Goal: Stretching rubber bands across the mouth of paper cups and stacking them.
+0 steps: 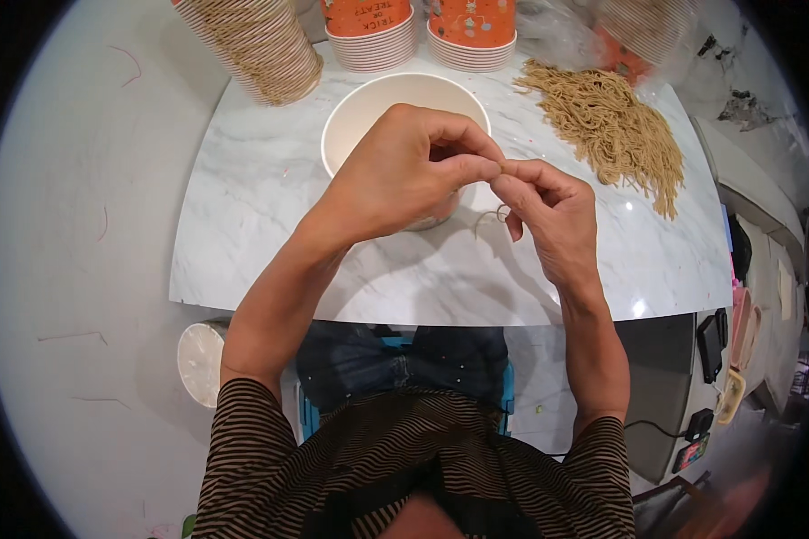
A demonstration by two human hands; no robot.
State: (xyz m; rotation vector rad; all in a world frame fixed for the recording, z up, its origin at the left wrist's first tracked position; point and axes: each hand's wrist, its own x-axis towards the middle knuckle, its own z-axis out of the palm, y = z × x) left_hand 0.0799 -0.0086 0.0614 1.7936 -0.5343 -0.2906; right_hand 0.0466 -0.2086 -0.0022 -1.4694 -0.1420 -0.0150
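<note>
Above the table, my left hand and my right hand meet fingertip to fingertip. Both are closed in a pinch on a thin tan cord; the part between the fingertips is mostly hidden, while a loose end curls below my right fingers. Behind my left hand stands a paper bucket with a white inside, its front largely covered by that hand. To the right of my hands lies a heap of tan cords.
Two stacks of orange paper buckets stand at the far edge of the marbled table. A tilted stack with tan cords is at the far left. Clear plastic lies far right; a white round container sits below left.
</note>
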